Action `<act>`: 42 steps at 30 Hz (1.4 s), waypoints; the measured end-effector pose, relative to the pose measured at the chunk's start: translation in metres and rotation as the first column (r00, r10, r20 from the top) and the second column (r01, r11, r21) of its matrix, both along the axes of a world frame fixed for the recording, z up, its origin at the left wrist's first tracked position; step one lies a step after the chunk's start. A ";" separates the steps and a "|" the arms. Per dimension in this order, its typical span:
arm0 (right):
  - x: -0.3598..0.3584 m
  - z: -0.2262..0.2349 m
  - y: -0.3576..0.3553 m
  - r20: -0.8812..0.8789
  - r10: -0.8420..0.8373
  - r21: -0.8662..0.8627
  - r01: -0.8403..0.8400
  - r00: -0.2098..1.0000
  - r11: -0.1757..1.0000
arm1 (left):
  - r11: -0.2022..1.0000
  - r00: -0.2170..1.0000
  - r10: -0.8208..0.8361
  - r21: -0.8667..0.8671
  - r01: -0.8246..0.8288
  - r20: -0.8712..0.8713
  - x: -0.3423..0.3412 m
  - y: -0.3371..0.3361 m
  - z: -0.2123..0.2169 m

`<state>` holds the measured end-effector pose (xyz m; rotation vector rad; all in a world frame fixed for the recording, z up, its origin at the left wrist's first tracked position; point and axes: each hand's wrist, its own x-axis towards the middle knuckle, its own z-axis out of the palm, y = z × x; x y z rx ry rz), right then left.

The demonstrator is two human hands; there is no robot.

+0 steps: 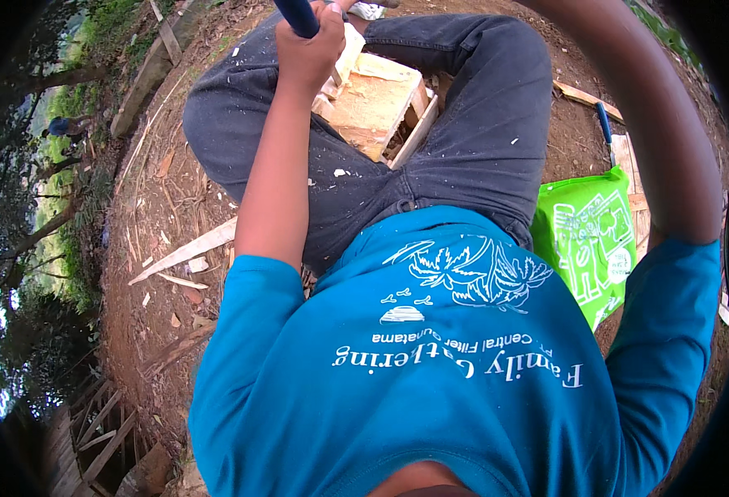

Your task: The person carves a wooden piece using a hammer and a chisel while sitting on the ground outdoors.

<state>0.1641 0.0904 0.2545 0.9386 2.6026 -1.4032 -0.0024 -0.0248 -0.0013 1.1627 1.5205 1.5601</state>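
My left hand [308,51] is closed round a dark blue handle [297,15] at the top edge. The rest of that tool lies outside the view, so its kind does not show. Just beside this hand is a pale, rough-cut piece of wood [349,51]. Below it, between my bent legs, sits a pale wooden block [374,98] with a chipped surface. My right forearm [621,58] reaches up and out past the top edge, and the hand at its end is out of sight.
A bright green printed bag [584,240] lies at my right, by wooden boards [626,166]. Near it rests another blue-handled tool [604,123]. A pointed wood strip [190,250] and scattered chips lie on the brown soil at my left. Trees [33,190] stand farther left.
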 end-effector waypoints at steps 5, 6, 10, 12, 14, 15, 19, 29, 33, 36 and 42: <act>0.002 -0.069 -0.023 -0.021 0.103 0.525 -0.077 0.994 0.848 | 1.000 0.996 -0.002 -0.015 0.003 0.094 0.004 0.005 0.007; 0.003 -0.058 -0.033 0.075 0.078 0.571 -0.107 0.994 0.814 | 1.000 0.986 0.017 0.009 -0.019 0.165 0.001 0.007 0.002; -0.001 -0.034 -0.050 -0.281 0.029 0.489 0.117 0.959 0.864 | 1.000 0.991 0.008 0.019 -0.011 0.133 0.002 0.000 -0.001; 0.000 -0.044 -0.038 -0.059 0.038 0.561 0.001 0.998 0.828 | 1.000 0.980 -0.005 -0.008 0.007 0.199 0.003 0.012 -0.002; -0.006 -0.036 -0.038 0.080 0.104 0.475 -0.129 0.991 0.871 | 0.997 0.970 0.047 -0.064 -0.032 0.237 -0.011 0.004 -0.010; -0.011 -0.028 -0.043 -0.035 0.155 0.373 -0.131 0.987 0.918 | 0.994 0.972 0.107 -0.059 -0.097 0.210 -0.021 -0.009 -0.017; 0.004 -0.061 -0.034 0.017 0.183 0.532 -0.164 0.983 0.831 | 0.996 0.970 0.061 -0.079 -0.044 0.236 -0.003 0.010 0.001; 0.038 -0.051 -0.041 -0.378 -0.098 0.342 0.238 0.920 0.909 | 0.997 0.979 0.081 -0.008 -0.081 0.185 0.008 -0.005 0.016; 0.054 -0.065 -0.052 -0.465 -0.107 0.291 0.266 0.879 0.919 | 0.995 0.997 0.073 -0.063 -0.072 0.018 0.005 -0.013 0.015; 0.061 -0.069 -0.051 -0.565 -0.071 0.272 0.267 0.822 0.925 | 0.998 0.980 0.068 0.008 -0.067 -0.187 0.007 -0.007 0.007; 0.069 -0.026 -0.054 -0.438 -0.061 0.081 0.107 0.897 0.991 | 1.000 0.942 0.013 -0.008 -0.017 -0.335 0.018 -0.009 0.017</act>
